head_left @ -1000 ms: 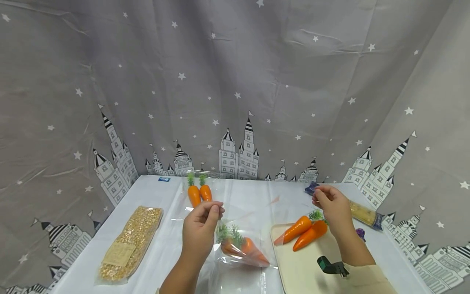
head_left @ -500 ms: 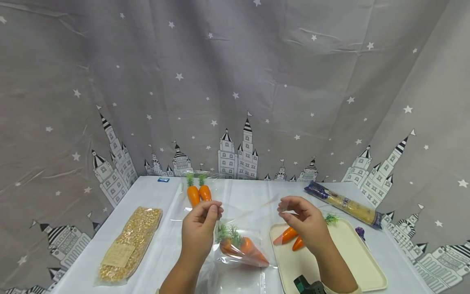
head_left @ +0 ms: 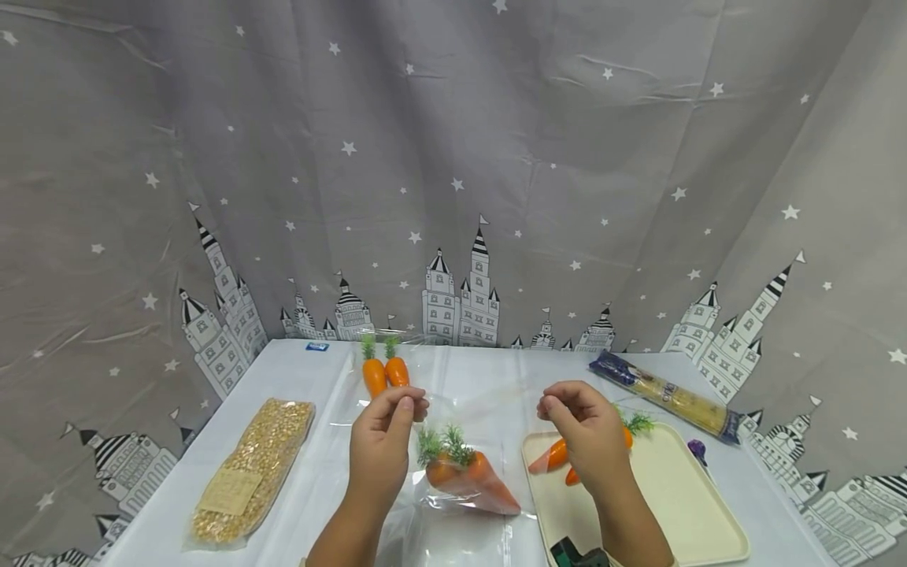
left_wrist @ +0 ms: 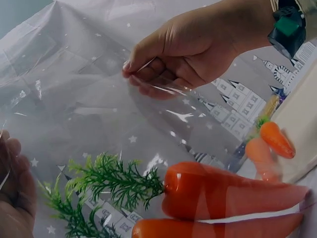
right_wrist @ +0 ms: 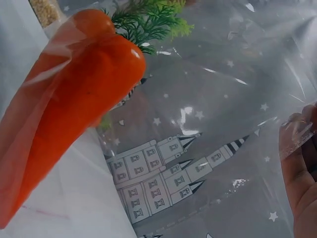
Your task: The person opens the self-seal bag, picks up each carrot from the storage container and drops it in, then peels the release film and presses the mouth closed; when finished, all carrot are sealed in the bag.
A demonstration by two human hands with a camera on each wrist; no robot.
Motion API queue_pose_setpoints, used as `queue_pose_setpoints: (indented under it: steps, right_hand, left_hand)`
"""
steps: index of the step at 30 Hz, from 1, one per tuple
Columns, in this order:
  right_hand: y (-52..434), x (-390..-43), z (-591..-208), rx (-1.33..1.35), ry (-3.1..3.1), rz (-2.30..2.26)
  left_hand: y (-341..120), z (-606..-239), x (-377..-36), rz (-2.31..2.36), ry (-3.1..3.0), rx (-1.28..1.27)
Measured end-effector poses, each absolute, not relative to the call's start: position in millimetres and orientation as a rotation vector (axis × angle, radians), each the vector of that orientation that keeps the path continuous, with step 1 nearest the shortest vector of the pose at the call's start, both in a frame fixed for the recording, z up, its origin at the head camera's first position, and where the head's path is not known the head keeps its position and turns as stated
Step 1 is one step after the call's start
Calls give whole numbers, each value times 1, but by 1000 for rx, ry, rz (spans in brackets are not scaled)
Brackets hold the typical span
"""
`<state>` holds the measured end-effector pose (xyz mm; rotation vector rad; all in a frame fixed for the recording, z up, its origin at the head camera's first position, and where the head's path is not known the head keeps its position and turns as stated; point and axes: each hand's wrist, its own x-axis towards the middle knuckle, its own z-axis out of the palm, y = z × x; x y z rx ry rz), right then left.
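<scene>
A clear plastic bag (left_wrist: 99,109) spans the room between my two hands. Inside it lie two orange carrots (head_left: 492,484) with green feathery tops, seen close up in both wrist views. My left hand (head_left: 381,449) pinches the bag's left edge between thumb and fingers. On the other side, my right hand (head_left: 594,441) pinches the opposite edge; the left wrist view shows its thumb and fingertips on the film. Beneath the right hand, two more carrots (head_left: 551,457) lie on a cream tray (head_left: 683,488), partly hidden by that hand.
A second clear bag with two carrots (head_left: 374,378) lies at the back, behind my left hand. Far left is a pack of corn kernels (head_left: 258,465). A long pasta packet (head_left: 662,394) and a small purple-topped item (head_left: 697,449) sit right. A small blue packet (head_left: 316,346) is at the back edge.
My right hand has come left and slightly down from over the pasta packet to the bag's right edge, its fingers closing together there. The left hand has stayed almost still.
</scene>
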<state>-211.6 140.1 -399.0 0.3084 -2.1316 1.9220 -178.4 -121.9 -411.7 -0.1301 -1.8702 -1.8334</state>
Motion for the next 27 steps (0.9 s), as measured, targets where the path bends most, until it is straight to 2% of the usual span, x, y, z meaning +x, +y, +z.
queue_pose_setpoints:
  steps: [5, 20, 27]
  right_hand:
    - [141, -210, -398, 314, -2106, 1922]
    - [144, -207, -395, 281, -2169, 1849]
    - [149, -209, -396, 285, -2166, 1834]
  left_hand:
    - [-124, -415, -181, -1861, -1889, -183]
    - [-129, -416, -188, -1849, -1928, 52]
    - [-135, -415, -188, -1822, -1934, -20]
